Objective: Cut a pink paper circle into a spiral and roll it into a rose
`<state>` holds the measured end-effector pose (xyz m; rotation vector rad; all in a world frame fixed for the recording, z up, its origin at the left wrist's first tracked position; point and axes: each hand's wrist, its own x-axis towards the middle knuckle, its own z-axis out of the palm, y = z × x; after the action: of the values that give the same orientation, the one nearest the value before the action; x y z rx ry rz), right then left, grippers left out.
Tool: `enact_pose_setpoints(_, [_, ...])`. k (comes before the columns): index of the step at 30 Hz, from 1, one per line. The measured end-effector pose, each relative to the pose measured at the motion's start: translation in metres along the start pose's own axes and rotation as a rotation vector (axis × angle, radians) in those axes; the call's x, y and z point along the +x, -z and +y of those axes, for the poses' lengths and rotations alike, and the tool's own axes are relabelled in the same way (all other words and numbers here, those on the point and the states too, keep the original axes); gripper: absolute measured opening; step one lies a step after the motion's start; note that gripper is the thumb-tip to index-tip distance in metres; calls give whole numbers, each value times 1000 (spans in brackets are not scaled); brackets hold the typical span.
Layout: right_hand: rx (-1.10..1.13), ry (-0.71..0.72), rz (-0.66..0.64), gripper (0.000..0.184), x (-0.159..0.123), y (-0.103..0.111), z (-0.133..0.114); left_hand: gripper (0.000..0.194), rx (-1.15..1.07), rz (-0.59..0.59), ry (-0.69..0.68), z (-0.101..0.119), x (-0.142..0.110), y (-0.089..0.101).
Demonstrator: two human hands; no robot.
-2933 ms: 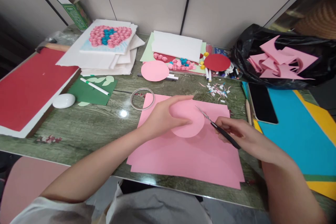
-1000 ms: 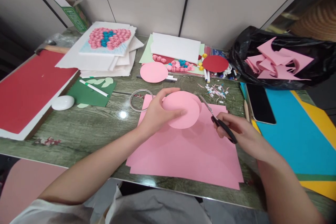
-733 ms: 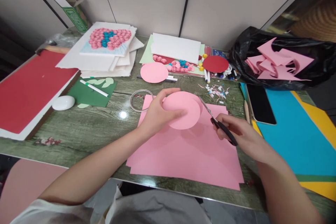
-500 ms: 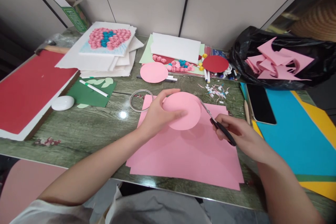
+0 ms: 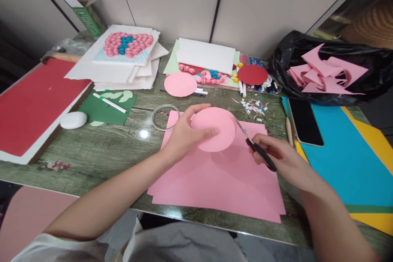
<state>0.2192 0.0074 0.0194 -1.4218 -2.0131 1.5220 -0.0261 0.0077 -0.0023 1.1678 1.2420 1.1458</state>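
A round piece of pink paper (image 5: pixel 216 129) is pinched in my left hand (image 5: pixel 188 129), thumb on top and fingers beneath its left side. My right hand (image 5: pixel 276 153) grips black-handled scissors (image 5: pixel 260 153), whose blades point up and left along the circle's upper right edge. Whether the blades are parted I cannot tell. Under both lie overlapping sheets of pink paper (image 5: pixel 215 184) on the table. Left of the sheets, a roll of tape (image 5: pixel 152 118) overlaps their corner. Another pink paper circle (image 5: pixel 180 84) lies farther back.
At the right, a black plastic bag (image 5: pixel 278 65) holds pink offcuts (image 5: pixel 325 69); a phone (image 5: pixel 306 122) rests near blue paper (image 5: pixel 350 155). Paper scraps (image 5: pixel 254 107) and a red circle (image 5: pixel 252 74) lie behind my hands. Leftward are green paper (image 5: pixel 107 116), a white oval object (image 5: pixel 73 120) and a red-topped board (image 5: pixel 37 102).
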Motion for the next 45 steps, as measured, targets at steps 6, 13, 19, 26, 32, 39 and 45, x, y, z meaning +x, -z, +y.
enact_pose_setpoints(6, [-10, -2, 8, 15, 2, -1, -3, 58, -16, -5, 6, -1, 0, 0])
enact_pose_setpoints(13, [0, -3, 22, 16, 1, -1, -5, 58, -5, -21, 10, -2, -1, -1])
enact_pose_setpoints(19, [-16, 1, 15, 15, -1, 0, -2, 57, 90, 5, -41, 0, 0, 0])
enact_pose_setpoints(26, [-79, 25, 9, 21, -1, 5, 4, 54, 274, 48, -152, 6, 1, 2])
enact_pose_setpoints(32, [-106, 27, 19, 27, -2, 7, 4, 53, 316, 43, -187, 5, 2, 4])
enact_pose_setpoints(39, [-88, 17, 13, 26, -2, 8, 5, 53, 339, 38, -203, 5, 3, 4])
enact_pose_setpoints(45, [-48, 0, -11, 24, -2, 6, 1, 53, 336, -1, -205, 6, 2, 4])
